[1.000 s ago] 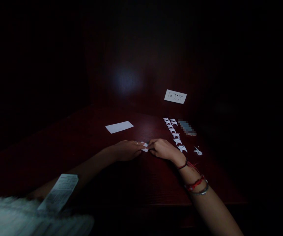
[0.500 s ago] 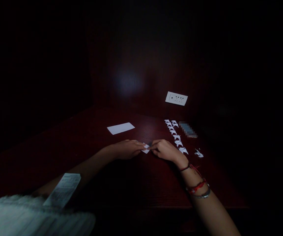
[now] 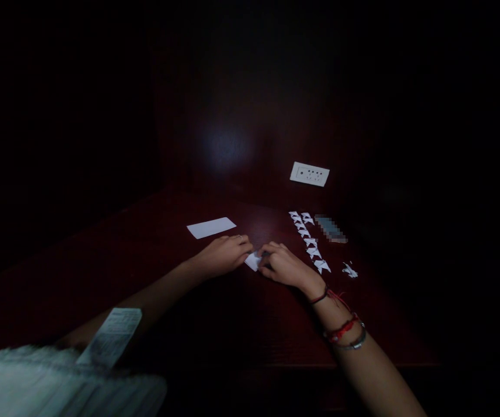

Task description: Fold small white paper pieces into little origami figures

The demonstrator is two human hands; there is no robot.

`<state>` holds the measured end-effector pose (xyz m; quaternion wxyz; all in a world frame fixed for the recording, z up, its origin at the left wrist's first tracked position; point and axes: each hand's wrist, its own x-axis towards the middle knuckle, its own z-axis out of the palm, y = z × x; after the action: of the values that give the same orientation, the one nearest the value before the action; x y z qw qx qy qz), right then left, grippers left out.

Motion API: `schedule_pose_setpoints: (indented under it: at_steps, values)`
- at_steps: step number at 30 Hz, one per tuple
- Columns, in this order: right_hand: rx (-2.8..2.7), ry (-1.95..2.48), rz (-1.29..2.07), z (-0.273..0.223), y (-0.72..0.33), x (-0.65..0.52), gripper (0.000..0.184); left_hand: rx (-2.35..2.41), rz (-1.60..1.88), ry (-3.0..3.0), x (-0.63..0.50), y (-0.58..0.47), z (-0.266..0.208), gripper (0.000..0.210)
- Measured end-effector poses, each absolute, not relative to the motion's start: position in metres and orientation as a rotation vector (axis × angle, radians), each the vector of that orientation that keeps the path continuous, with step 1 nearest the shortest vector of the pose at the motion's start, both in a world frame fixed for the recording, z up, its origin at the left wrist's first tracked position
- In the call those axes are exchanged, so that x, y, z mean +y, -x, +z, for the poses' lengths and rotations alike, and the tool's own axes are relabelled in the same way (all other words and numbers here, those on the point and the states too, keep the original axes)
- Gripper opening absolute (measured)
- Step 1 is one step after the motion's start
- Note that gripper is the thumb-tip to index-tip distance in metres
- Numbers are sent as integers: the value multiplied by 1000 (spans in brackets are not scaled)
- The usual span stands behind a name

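Reddish grained table (image 3: pixel 293 330) lies under curled hands (image 3: pixel 285 266) touching small, flat white paper (image 3: pixel 252 262), grip unclear.

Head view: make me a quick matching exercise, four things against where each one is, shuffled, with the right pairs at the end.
Things
1. Small white paper
2. Larger white sheet
3. White socket plate
4. Red bracelet

Places
A. On the upright surface behind the table
B. On the right arm
C. Between the left hand and the right hand
D. Lying flat on the table, beyond the left hand

Pairs: 1-C, 2-D, 3-A, 4-B
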<state>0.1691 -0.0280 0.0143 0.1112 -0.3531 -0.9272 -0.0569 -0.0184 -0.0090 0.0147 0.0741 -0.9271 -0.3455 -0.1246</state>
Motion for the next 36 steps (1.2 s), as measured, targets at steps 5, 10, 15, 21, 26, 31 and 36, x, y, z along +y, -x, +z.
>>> schedule_pose_setpoints:
  at_steps: [5, 10, 15, 21, 26, 31, 36]
  values:
    - [-2660, 1114, -271, 14, -162, -28, 20, -1166, -375, 2733, -9, 18, 13, 25]
    - [-2550, 1160, -269, 15, -162, -29, 16, -954, -296, 2940, -4, 20, 3, 24]
    - [-2630, 1095, 18, 9, -169, -20, 26, -914, -282, 2957, -1, 23, 0, 26]
    - [-2662, 1080, 189, 7, -175, -18, 27, -1076, -315, 2870, -5, 19, 3, 27]
    - [-2669, 1039, 175, 8, -173, -17, 22, -1379, -421, 2794, -7, 10, -4, 28]
    - [-2709, 972, 164, 5, -174, -14, 19, -1447, -596, 2810, -2, 8, -14, 18]
    - [-2695, 956, 180, 4, -175, -13, 19, -1359, -694, 2846, 0, 7, -14, 7]
